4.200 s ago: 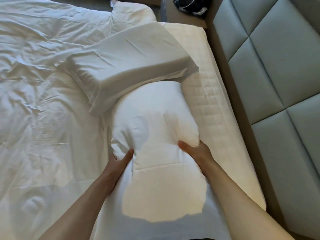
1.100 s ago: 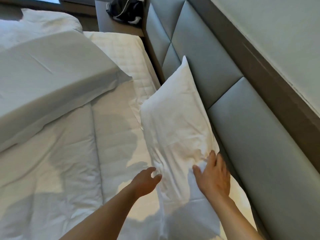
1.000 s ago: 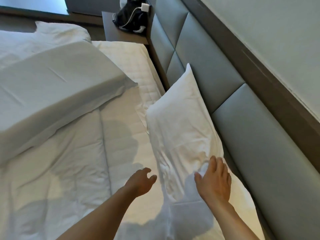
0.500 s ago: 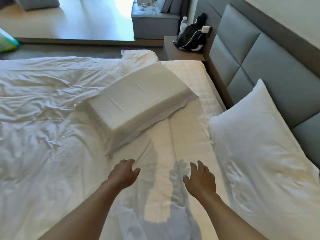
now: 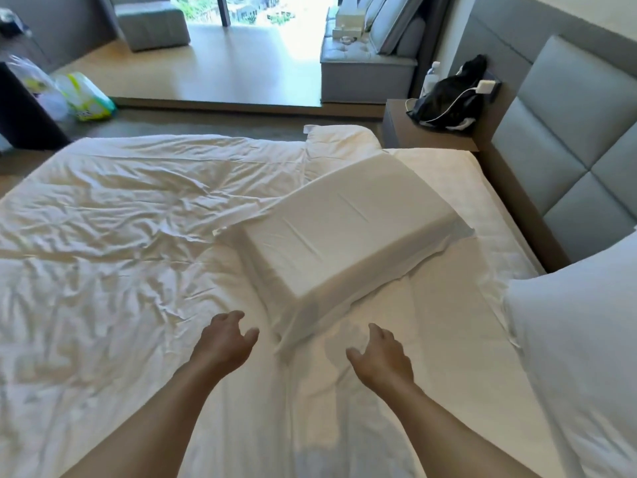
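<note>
A flat, block-shaped white pillow (image 5: 348, 232) lies at an angle in the middle of the bed. A plump white pillow (image 5: 579, 339) leans against the grey headboard (image 5: 565, 125) at the right edge. My left hand (image 5: 224, 343) hovers over the sheet just left of the block pillow's near corner, fingers loosely curled, holding nothing. My right hand (image 5: 381, 357) hovers to the right of that corner, fingers relaxed and empty. Neither hand touches a pillow.
A crumpled white duvet (image 5: 113, 243) covers the left of the bed. Another white pillow (image 5: 339, 138) lies at the far edge. A bedside table (image 5: 400, 129) carries a black bag (image 5: 448, 98) with a charger cable. Beyond stand a grey sofa (image 5: 372, 46), an ottoman (image 5: 151, 25) and plastic bags (image 5: 86, 96).
Both hands let go of the plump pillow, which now leans on the headboard, and moved left toward the block pillow. My view swung left and up across the bed.
</note>
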